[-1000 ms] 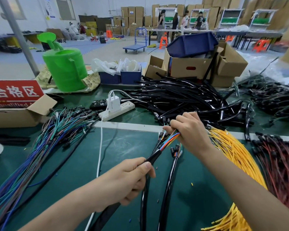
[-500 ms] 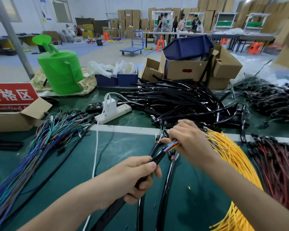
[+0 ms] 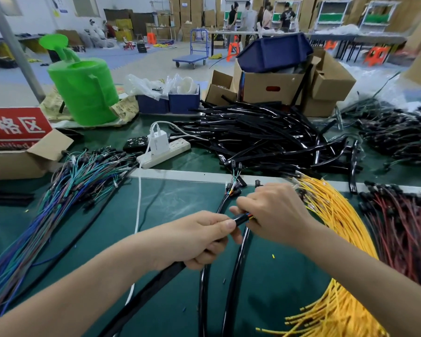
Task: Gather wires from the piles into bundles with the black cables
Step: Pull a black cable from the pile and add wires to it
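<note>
Black cable (image 3: 161,283) gripped in the left hand (image 3: 195,239) at table centre; the right hand (image 3: 275,215) pinches its coloured wires (image 3: 249,217), beside the yellow wire pile (image 3: 340,215).

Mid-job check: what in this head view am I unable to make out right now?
All in the head view:
1. How many coloured wires the right hand pinches: its own fingers cover them.
2. The black cable inside the left hand grip: hidden by the fingers.
3. The yellow wires: middle hidden by the right forearm, part cut by the bottom edge.
4. The red sign: cut by the left edge.
</note>
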